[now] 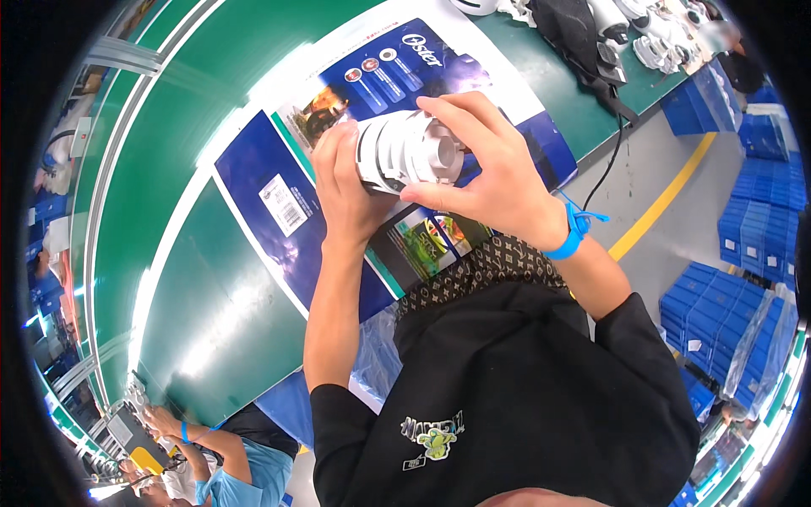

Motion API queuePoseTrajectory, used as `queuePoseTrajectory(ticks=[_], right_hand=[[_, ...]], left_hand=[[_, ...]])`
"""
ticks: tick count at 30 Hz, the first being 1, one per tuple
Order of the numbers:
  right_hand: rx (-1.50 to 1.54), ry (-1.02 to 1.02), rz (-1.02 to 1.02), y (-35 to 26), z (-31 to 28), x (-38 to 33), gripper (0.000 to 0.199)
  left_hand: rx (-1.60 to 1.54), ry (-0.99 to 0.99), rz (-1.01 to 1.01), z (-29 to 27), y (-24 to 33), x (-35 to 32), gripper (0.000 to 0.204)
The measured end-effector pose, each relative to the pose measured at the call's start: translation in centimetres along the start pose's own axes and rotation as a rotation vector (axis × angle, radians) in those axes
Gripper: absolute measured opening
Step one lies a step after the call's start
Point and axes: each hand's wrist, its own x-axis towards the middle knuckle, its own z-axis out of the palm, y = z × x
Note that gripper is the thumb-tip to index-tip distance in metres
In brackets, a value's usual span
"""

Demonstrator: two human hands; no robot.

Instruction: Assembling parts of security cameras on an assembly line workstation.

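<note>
A white, ribbed, roughly cylindrical plastic part (391,154) with a round collar at one end is held between my hands. My left hand (342,173) is closed around its left side. My right hand (498,169) grips the collar end, with the thumb at the near side and the fingers at the far side. Beneath my hands a flattened blue printed carton (262,173) lies on the green worktable. It has pictures and a white label (285,205) on it. The underside of the part is hidden by my left hand.
The green worktable (215,321) stretches to the left. Several white plastic parts (659,46) and a black bag (568,34) lie at the far right end, with a black cable (610,160) hanging down. Blue cartons (714,313) stand stacked on the right. A co-worker in light blue (245,473) sits lower left.
</note>
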Motion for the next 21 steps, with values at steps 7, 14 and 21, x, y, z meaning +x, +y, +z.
queuePoseTrajectory(ticks=[7,14,21], right_hand=[[-0.053,-0.018,0.083,-0.33,0.16,0.02,0.071],[-0.036,-0.002,0.126,-0.41,0.63,-0.50,0.069],[-0.054,0.026,0.100,-0.95,0.39,-0.62,0.077]], left_hand=[[-0.003,-0.018,0.006,-0.27,0.16,0.19,0.086],[-0.016,-0.058,0.003,-0.25,0.22,-0.09,0.090],[-0.092,-0.094,-0.069,-0.44,0.12,-0.44,0.098]])
